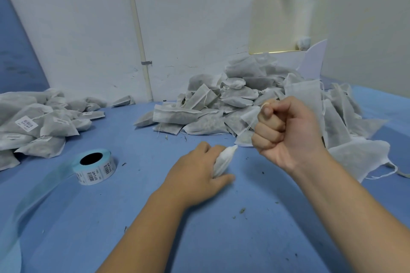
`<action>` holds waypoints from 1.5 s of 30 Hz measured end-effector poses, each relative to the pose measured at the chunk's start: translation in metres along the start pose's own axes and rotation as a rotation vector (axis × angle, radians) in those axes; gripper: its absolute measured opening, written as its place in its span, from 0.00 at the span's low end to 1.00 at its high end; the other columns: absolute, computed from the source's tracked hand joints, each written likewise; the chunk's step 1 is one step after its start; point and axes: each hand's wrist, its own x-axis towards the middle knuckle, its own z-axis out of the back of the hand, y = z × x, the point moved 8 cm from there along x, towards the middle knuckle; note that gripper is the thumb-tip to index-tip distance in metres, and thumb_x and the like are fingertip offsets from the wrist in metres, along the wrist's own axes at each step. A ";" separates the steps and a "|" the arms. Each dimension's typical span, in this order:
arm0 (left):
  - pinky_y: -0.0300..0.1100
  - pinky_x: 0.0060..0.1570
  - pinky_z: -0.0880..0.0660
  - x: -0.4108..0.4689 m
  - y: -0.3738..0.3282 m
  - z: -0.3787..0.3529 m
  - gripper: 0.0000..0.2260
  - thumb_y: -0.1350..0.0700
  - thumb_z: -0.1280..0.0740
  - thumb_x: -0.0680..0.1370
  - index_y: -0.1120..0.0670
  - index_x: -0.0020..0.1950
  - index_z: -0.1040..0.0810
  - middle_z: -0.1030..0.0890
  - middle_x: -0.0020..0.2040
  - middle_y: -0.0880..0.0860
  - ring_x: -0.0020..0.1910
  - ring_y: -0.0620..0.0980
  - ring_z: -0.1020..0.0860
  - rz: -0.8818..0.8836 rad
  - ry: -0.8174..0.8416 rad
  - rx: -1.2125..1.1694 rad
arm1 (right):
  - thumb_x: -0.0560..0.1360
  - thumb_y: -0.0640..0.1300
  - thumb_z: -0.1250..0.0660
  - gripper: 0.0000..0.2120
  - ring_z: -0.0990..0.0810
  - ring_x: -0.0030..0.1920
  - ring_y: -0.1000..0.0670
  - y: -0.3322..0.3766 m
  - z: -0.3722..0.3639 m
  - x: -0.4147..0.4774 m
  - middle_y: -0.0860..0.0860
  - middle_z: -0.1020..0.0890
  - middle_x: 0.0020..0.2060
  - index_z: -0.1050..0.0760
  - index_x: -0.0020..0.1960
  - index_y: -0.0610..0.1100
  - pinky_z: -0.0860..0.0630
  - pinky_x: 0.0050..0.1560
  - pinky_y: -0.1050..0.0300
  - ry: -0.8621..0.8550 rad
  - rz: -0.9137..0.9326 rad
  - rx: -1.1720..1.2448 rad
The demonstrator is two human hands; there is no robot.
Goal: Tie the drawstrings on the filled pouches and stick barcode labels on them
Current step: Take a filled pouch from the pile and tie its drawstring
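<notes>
the pouch (224, 159) lies on the tabletop (155, 217) under your left hand (199, 168), whose fingers (206, 148) wrap its body; the gathered neck pokes out to the right. treat it as light, soft and crushable: hold the filled body and pull only the string. your right hand (286, 133) is raised just beyond, curled into a tight fist, apparently clamped on the drawstring (263, 106) at the index finger. the label roll (95, 168) stands to the left. the untied pile (233, 99) lies farther back.
</notes>
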 end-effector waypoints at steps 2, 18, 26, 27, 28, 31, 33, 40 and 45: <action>0.44 0.55 0.36 -0.001 0.000 -0.004 0.27 0.28 0.50 0.75 0.36 0.71 0.37 0.32 0.59 0.43 0.60 0.47 0.30 0.004 0.063 0.071 | 0.66 0.42 0.43 0.11 0.54 0.21 0.53 -0.009 -0.009 -0.001 0.53 0.51 0.22 0.29 0.27 0.44 0.52 0.25 0.67 0.099 -0.064 -0.034; 0.34 0.36 0.32 -0.022 -0.070 0.030 0.17 0.43 0.43 0.81 0.51 0.40 0.24 0.23 0.31 0.44 0.32 0.42 0.27 0.044 -0.424 -0.922 | 0.66 0.41 0.42 0.09 0.53 0.22 0.54 -0.007 -0.017 -0.005 0.53 0.49 0.22 0.27 0.29 0.42 0.50 0.25 0.69 0.259 -0.095 -0.092; 0.34 0.24 0.38 -0.012 -0.045 0.022 0.19 0.52 0.34 0.80 0.48 0.28 0.20 0.31 0.24 0.47 0.22 0.44 0.37 0.228 -0.217 -1.197 | 0.72 0.36 0.42 0.11 0.51 0.22 0.54 -0.017 0.034 0.012 0.54 0.46 0.20 0.32 0.31 0.41 0.48 0.22 0.67 -0.019 -0.075 -0.275; 0.34 0.24 0.38 -0.012 -0.044 0.021 0.19 0.53 0.34 0.80 0.49 0.29 0.19 0.30 0.24 0.48 0.22 0.44 0.37 0.225 -0.188 -1.224 | 0.73 0.36 0.43 0.12 0.50 0.21 0.55 -0.021 0.036 0.014 0.53 0.45 0.20 0.32 0.31 0.41 0.48 0.22 0.66 -0.033 -0.075 -0.303; 0.34 0.24 0.37 -0.011 -0.044 0.021 0.19 0.52 0.34 0.80 0.50 0.29 0.19 0.29 0.24 0.48 0.22 0.45 0.36 0.220 -0.159 -1.230 | 0.73 0.35 0.42 0.13 0.49 0.20 0.55 -0.023 0.037 0.015 0.53 0.45 0.21 0.32 0.30 0.41 0.48 0.22 0.66 -0.041 -0.072 -0.328; 0.35 0.26 0.35 -0.012 -0.044 0.017 0.19 0.52 0.35 0.80 0.52 0.29 0.19 0.27 0.24 0.50 0.22 0.46 0.34 0.216 -0.060 -1.207 | 0.73 0.35 0.41 0.11 0.48 0.21 0.54 -0.028 0.035 0.017 0.53 0.45 0.21 0.32 0.32 0.41 0.48 0.22 0.64 -0.048 -0.040 -0.335; 0.36 0.27 0.35 -0.013 -0.046 0.014 0.20 0.52 0.35 0.80 0.54 0.29 0.21 0.28 0.23 0.51 0.22 0.46 0.34 0.231 -0.025 -1.193 | 0.73 0.34 0.41 0.13 0.49 0.21 0.54 -0.028 0.035 0.019 0.53 0.45 0.21 0.31 0.31 0.41 0.49 0.23 0.64 -0.057 -0.014 -0.310; 0.35 0.26 0.31 -0.014 -0.037 0.025 0.14 0.60 0.36 0.80 0.60 0.36 0.19 0.27 0.26 0.53 0.24 0.47 0.29 0.234 -0.236 -1.415 | 0.73 0.34 0.38 0.11 0.48 0.22 0.53 -0.033 0.045 0.018 0.52 0.44 0.22 0.29 0.32 0.41 0.50 0.24 0.64 -0.159 -0.032 -0.410; 0.40 0.38 0.20 -0.014 -0.032 0.032 0.14 0.61 0.36 0.80 0.57 0.37 0.16 0.22 0.30 0.54 0.36 0.53 0.18 0.161 -0.303 -1.434 | 0.73 0.35 0.36 0.08 0.47 0.23 0.53 -0.044 0.042 0.016 0.52 0.43 0.23 0.30 0.36 0.42 0.48 0.24 0.63 -0.153 -0.099 -0.477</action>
